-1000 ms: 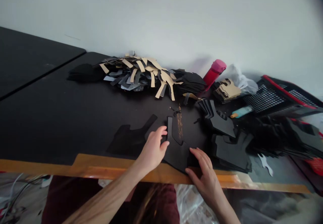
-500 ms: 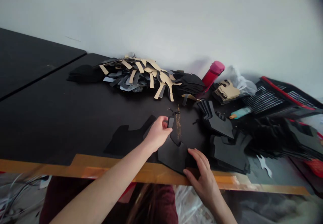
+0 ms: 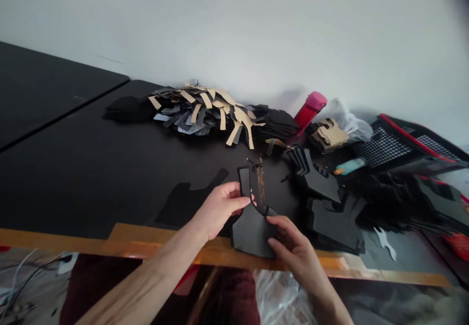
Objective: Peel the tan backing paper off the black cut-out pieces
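A flat black cut-out piece (image 3: 253,232), with a narrow arm pointing up and a wide lower body, is held at the front edge of the table. My left hand (image 3: 223,205) pinches its narrow arm between thumb and fingers. My right hand (image 3: 291,242) grips the right side of the wide part, thumb in front. Another dark cut-out of like shape (image 3: 183,198) lies flat on the table to the left. Right of my hands sit stacked black cut-outs (image 3: 335,222), with more cut-outs (image 3: 315,178) fanned behind them.
A heap of black, grey and tan pieces (image 3: 205,110) lies along the wall. Behind stand a pink bottle (image 3: 309,110), tan cut-outs (image 3: 330,134), a glue-like tube (image 3: 350,165) and a black mesh basket (image 3: 388,141). Orange tape (image 3: 120,239) covers the table's front edge.
My left hand has slid down the narrow arm of the cut-out. The piece is now tilted up toward me, and my right hand has closed on its side.
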Available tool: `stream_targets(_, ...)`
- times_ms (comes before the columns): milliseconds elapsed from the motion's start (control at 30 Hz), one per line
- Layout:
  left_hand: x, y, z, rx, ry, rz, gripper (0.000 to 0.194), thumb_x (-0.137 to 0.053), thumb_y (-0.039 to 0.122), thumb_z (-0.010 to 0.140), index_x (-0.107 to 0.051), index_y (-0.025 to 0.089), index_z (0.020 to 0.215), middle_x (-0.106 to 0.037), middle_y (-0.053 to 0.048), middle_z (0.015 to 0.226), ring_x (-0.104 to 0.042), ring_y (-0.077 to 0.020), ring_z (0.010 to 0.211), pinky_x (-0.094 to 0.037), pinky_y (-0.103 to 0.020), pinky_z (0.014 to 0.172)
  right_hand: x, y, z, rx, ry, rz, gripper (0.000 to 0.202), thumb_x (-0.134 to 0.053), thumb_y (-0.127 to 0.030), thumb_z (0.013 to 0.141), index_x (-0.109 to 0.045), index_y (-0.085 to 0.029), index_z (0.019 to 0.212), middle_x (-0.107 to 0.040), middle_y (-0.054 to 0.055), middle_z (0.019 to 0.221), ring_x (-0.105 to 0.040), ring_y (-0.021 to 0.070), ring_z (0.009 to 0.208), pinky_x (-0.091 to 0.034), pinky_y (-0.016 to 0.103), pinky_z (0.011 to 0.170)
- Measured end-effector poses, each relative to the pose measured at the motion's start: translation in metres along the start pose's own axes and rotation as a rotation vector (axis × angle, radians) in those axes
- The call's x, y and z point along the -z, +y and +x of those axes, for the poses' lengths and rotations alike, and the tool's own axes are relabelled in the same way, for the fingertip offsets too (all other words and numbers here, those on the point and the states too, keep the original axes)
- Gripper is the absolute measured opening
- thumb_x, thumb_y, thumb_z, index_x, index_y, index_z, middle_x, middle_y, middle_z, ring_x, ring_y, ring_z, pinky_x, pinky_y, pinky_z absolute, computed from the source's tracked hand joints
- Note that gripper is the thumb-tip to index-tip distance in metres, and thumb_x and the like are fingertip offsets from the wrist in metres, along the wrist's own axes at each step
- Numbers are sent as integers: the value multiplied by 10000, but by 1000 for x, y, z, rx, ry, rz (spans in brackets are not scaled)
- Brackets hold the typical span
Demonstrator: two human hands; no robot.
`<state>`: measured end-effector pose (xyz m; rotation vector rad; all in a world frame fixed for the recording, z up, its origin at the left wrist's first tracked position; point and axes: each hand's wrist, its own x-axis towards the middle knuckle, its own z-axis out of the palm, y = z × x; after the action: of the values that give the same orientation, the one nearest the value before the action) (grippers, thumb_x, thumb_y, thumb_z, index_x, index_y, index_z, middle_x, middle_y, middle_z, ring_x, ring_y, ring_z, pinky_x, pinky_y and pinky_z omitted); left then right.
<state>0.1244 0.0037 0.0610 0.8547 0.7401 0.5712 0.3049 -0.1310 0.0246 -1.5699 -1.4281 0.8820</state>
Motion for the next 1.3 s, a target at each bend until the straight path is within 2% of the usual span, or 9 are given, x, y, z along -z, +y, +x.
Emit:
stream_targets(167, 1, -7, -6, 20, 56, -55, 215, -735, 206, 645, -681, 109, 828, -690, -58, 805, -598, -124, 720, -436, -248, 711, -16, -5, 9, -2, 270, 135, 160, -654, -296, 806, -644, -241, 956, -555, 36, 954, -540, 168, 870, -443, 253, 728)
stream_targets(367, 4, -18, -10, -89, 144, -91, 214, -717, 183, 660, -638, 147, 856, -686, -14, 838, -614, -118, 800, -436, -236, 792, -35, -13, 13, -31, 392, 223, 220, -675, -299, 776, -585, -239, 968, -569, 38, 947, -547, 176, 870, -455, 277, 743)
stream_targets(567, 4, -21, -19, -159, 106, 75, 403, -637, 38, 659, -541, 182, 1023, -710, -31, 872, -667, -187, 853, -488, -306, 800, -38, -26, 26, -133, 217, 314, 587, -695, -308, 750, -396, -276, 1254, -606, 13, 885, -589, 180, 799, -489, 302, 712)
stream_targets(700, 1, -24, -21, -237, 191, 240, 323, -639, 75, 674, -521, 199, 948, -707, -41, 882, -677, -208, 849, -501, -317, 775, -35, -29, 34, -231, 207, 73, 336, -730, -388, 701, -599, -209, 955, -636, 31, 849, -587, 202, 794, -468, 288, 689)
stream_targets(867, 8, -23, -28, -148, 129, 140, 366, -696, 103, 629, -542, 174, 953, -685, -43, 906, -647, -185, 865, -482, -280, 777, -37, -25, 35, -273, 261, 198, 300, -618, -482, 790, -594, -204, 902, -634, 32, 804, -579, 187, 710, -462, 273, 599)
stream_targets(1000, 17, -29, -36, -117, 171, 75, 331, -686, 173, 650, -600, 165, 969, -678, -41, 954, -616, -183, 897, -463, -278, 796, -38, -27, 38, -48, 324, -88, 318, -654, -431, 769, -592, -207, 987, -623, 72, 944, -582, 238, 893, -475, 375, 791)
stream_targets(1100, 16, -32, -39, -149, 229, 132, 302, -681, 178, 637, -641, 174, 936, -680, -25, 909, -610, -188, 855, -461, -292, 789, -37, -34, 42, 212, 324, -388, 293, -688, -377, 745, -630, -228, 991, -611, 82, 1061, -508, 283, 1091, -340, 470, 984)
stream_targets(1200, 13, -32, -41, -162, 232, 146, 289, -673, 179, 648, -666, 178, 937, -676, -17, 850, -602, -181, 819, -454, -284, 777, -36, -38, 45, 179, 168, -372, 132, -603, -352, 825, -628, -223, 817, -641, 33, 832, -584, 231, 879, -398, 406, 891)
stream_targets(1300, 13, -33, -44, -143, 190, 2, 302, -636, 226, 731, -638, 190, 1031, -668, -20, 858, -604, -169, 817, -453, -271, 764, -37, -36, 45, 35, 127, -228, 209, -544, -385, 863, -610, -209, 772, -608, 12, 729, -570, 185, 713, -439, 291, 686)
